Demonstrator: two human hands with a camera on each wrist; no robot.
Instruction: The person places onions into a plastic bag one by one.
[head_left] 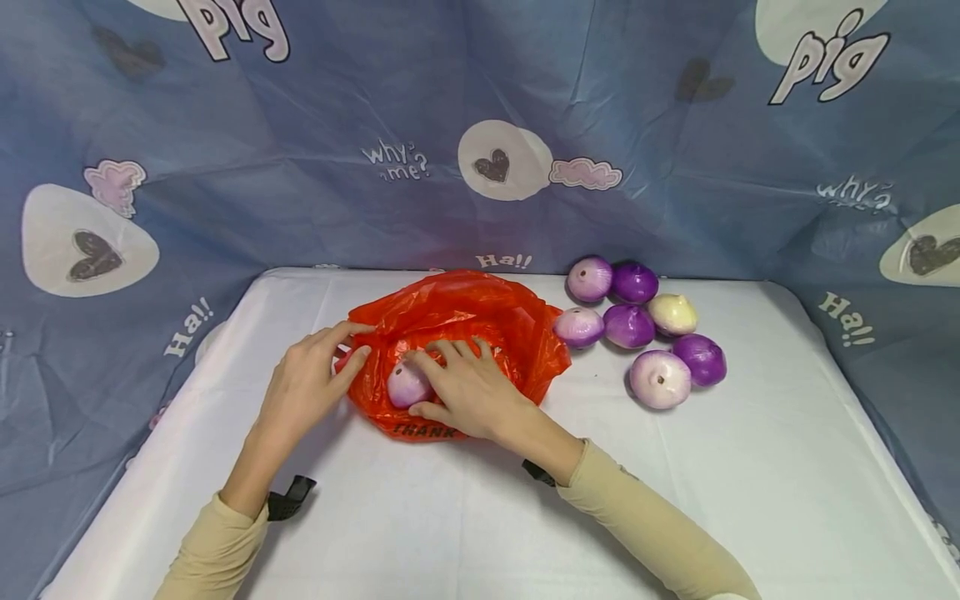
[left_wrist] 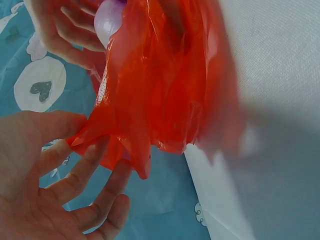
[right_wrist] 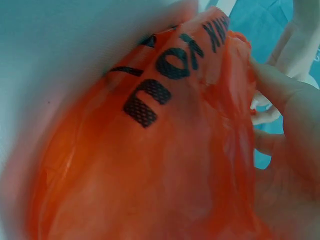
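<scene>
Left hand (head_left: 303, 375) pinches the rim of the red bag (head_left: 457, 296), likely to hold its mouth wide; right hand (head_left: 472, 390) is inside, fingers spread at one onion (head_left: 407, 386) lying in the bag, can't tell from here if it's gripped; other onions (head_left: 628, 326) bunched beside the bag on the table (head_left: 787, 467), handy for the right hand
</scene>
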